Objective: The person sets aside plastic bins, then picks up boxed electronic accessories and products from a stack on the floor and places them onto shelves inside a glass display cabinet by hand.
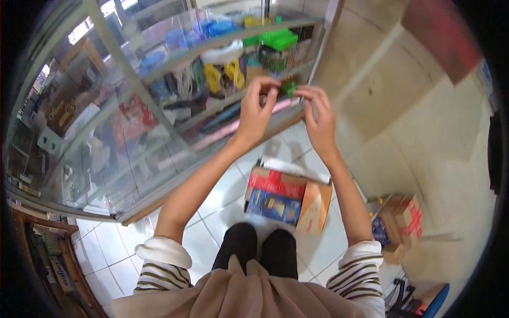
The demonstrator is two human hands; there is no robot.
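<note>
My left hand (256, 105) is raised in front of the glass display case (139, 85), its thumb and fingers curled towards each other. To its right is my right hand (319, 109), with bent fingers pointing back at the left. A small green thing (289, 87) shows between the fingertips of both hands. Blur hides whether the fingers grip it or it lies on the shelf behind. Pink and blue long items (226, 130) lie low in the case, partly behind my left hand. Yellow coiled cords (224, 77) and a bright green item (279, 39) sit on shelves above.
On the tiled floor (214, 218) before my feet stands a cardboard box (274, 181) with red tape, beside an orange box (316, 206). Another taped carton (405, 222) is by the wall (425, 131) at right. A wooden shelf unit (63, 254) is at lower left.
</note>
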